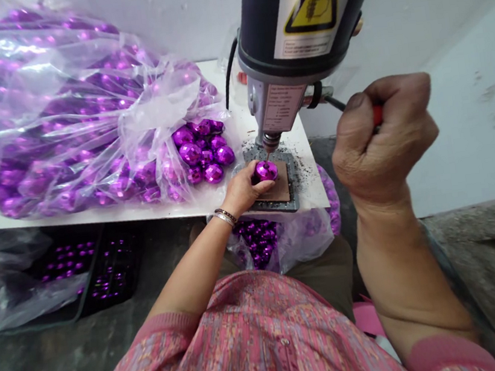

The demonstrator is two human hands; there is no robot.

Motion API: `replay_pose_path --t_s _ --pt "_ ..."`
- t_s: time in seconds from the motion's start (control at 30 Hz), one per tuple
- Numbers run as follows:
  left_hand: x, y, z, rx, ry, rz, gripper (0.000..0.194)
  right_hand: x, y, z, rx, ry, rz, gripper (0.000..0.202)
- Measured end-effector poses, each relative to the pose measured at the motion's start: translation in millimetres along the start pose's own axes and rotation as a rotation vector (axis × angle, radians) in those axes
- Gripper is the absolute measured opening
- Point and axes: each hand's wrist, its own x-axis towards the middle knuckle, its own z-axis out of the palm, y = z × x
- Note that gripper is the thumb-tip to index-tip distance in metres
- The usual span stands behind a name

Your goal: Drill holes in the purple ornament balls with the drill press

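Note:
A shiny purple faceted ball (pixel 267 171) is pinched between the thumb and fingers of my left hand (pixel 246 187). It rests over a brown board (pixel 279 188) on the grey base (pixel 294 203) of a drill press (pixel 284 28). The chuck (pixel 271 141) points down just above the ball, and a thin bit reaches towards its top; whether it touches I cannot tell. My right hand (pixel 381 140) is wrapped round the drill press lever (pixel 336 102), whose red grip shows partly between the fingers.
A large clear plastic bag (pixel 60 113) of purple balls lies on the white table (pixel 160 212), with several loose balls (pixel 204 148) at its mouth. Dark shavings surround the base. Another bag (pixel 302 239) of balls hangs below the table edge. A dark crate (pixel 86 279) stands at lower left.

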Motion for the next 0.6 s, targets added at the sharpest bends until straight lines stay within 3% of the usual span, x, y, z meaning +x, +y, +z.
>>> replay_pose_path --t_s 0.2,0.6 --pt "-0.3 2.1 -2.1 0.021 -0.006 -0.006 0.042 -4.6 -1.3 3.3 0.01 0.05 -0.01 0.019" --pt "-2.3 3.6 -1.2 0.048 0.018 -0.003 0.044 -6.9 1.4 4.9 0.086 0.013 0.043 0.024"
